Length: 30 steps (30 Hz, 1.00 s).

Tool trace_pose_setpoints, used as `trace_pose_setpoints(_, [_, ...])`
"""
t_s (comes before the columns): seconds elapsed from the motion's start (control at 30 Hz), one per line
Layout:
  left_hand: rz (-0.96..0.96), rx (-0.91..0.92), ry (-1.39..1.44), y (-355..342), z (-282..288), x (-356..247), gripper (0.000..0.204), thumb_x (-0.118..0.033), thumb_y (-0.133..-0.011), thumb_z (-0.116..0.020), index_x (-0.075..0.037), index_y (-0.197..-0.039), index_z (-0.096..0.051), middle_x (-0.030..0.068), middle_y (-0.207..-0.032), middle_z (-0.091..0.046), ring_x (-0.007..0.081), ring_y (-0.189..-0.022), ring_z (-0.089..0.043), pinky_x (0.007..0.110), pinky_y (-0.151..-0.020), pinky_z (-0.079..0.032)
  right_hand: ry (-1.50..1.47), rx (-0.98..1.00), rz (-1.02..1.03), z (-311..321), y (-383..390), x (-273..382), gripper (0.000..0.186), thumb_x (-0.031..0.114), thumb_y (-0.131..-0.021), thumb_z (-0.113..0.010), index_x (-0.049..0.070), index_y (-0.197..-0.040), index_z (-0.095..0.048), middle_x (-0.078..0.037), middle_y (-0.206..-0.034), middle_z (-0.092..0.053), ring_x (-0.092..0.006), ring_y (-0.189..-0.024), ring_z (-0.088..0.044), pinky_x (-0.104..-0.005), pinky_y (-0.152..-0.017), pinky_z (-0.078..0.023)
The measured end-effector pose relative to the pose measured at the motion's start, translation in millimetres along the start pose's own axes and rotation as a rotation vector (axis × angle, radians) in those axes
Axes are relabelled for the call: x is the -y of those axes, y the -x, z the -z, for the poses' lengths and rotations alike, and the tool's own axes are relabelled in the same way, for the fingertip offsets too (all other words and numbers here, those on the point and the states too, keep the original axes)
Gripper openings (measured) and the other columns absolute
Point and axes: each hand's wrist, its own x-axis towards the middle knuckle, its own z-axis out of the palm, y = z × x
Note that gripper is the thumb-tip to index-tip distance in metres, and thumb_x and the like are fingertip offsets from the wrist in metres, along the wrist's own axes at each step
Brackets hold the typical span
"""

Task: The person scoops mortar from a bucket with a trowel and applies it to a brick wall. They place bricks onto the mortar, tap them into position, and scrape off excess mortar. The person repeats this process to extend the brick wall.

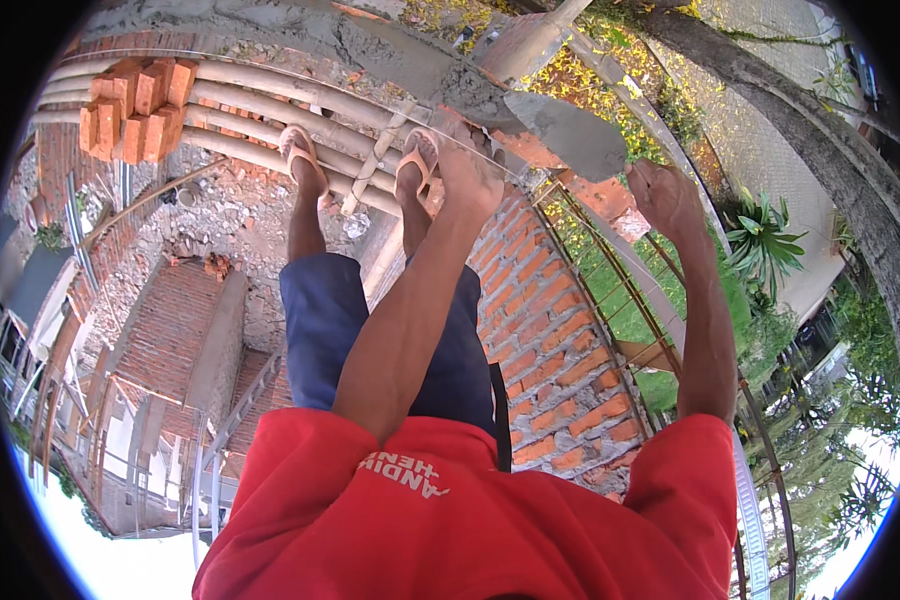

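My right hand (665, 203) is closed round the handle end of a trowel (573, 138). Its broad grey blade, coated with mortar, points left over the top of a brick wall (550, 350). My left hand (470, 168) is bent down at the wall top, beside wet mortar (465, 92) and left of the blade. Its fingers are partly hidden, so I cannot tell whether it grips anything. An orange brick surface (526, 150), smeared with mortar, shows between the left hand and the trowel. A thin string (360, 103) stretches along the wall line past the left hand.
My sandalled feet (305, 155) stand on bamboo poles (240, 115) high above rubble (235, 205). Stacked orange bricks (138, 108) rest on the poles at the left. Right of the wall are a bamboo frame (620, 280), a tree trunk (790, 110) and plants (765, 240).
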Motion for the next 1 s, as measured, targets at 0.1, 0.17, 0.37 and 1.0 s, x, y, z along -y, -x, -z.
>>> trace_pose_setpoints(0.1, [0.037,-0.057,0.053,-10.7,3.3,4.0,0.071,-0.063,-0.109,-0.026,-0.013,-0.157,-0.042,0.0026,-0.155,-0.047,0.0228,-0.14,-0.043,0.044,-0.119,-0.03,0.193,0.115,0.044,-0.5,-13.8,6.9,0.038,0.034,-0.109,-0.045,0.005,-0.1,-0.068,-0.022,-0.078,-0.07,-0.0425,-0.072,-0.071,-0.0553,-0.067,-0.058])
trace_pose_setpoints(0.17, [0.022,-0.043,0.074,-15.5,3.4,8.7,0.073,-0.063,-0.109,-0.024,-0.012,-0.157,-0.041,0.0032,-0.155,-0.047,0.023,-0.139,-0.043,0.043,-0.119,-0.029,0.186,0.095,0.063,-4.9,-15.2,15.0,0.036,0.031,-0.108,-0.044,0.004,-0.102,-0.068,-0.022,-0.077,-0.07,-0.0416,-0.072,-0.072,-0.0546,-0.067,-0.059])
trace_pose_setpoints(0.37, [-0.022,0.023,0.068,-15.2,1.4,9.0,0.077,-0.067,-0.108,-0.02,-0.01,-0.156,-0.042,0.004,-0.154,-0.048,0.0241,-0.136,-0.044,0.042,-0.118,-0.03,0.22,0.184,-0.036,-1.3,1.5,24.8,0.034,0.028,-0.107,-0.045,0.002,-0.104,-0.068,-0.024,-0.079,-0.071,-0.0424,-0.072,-0.072,-0.0538,-0.065,-0.059])
trace_pose_setpoints(1.0, [-0.419,0.117,-0.134,13.4,-28.7,-38.0,0.077,-0.063,-0.109,-0.032,-0.015,-0.168,-0.02,0.004,-0.169,-0.029,0.0263,-0.155,-0.027,0.041,-0.128,-0.018,0.046,-0.049,0.07,3.3,-15.3,76.0,0.033,0.031,-0.108,-0.051,0.004,-0.097,-0.066,-0.022,-0.079,-0.071,-0.0408,-0.067,-0.071,-0.0514,-0.06,-0.059])
